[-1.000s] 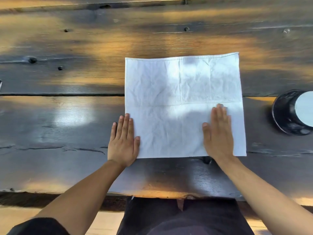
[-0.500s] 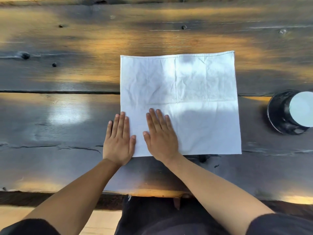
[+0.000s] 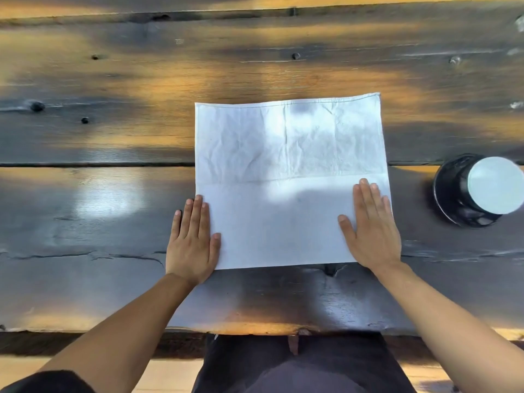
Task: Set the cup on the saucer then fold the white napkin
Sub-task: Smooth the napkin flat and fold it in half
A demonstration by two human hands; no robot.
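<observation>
The white napkin [image 3: 289, 177] lies spread flat on the dark wooden table, creased across its middle. My left hand [image 3: 192, 242] rests flat at the napkin's near left corner, thumb on the cloth and fingers straight. My right hand [image 3: 368, 228] presses flat on the napkin's near right part, fingers straight. At the right edge of the view stands the dark cup [image 3: 493, 185] with a pale inside, on a dark saucer [image 3: 445, 199]. Both hands are well apart from the cup.
The table's near edge [image 3: 255, 330] runs just in front of my lap. A gap between planks [image 3: 85, 164] crosses the table at the napkin's mid-height. Bare wood stretches to the left and beyond the napkin.
My right hand has slid across the napkin from its near left part back to its near right part. My left hand has stayed at the near left corner.
</observation>
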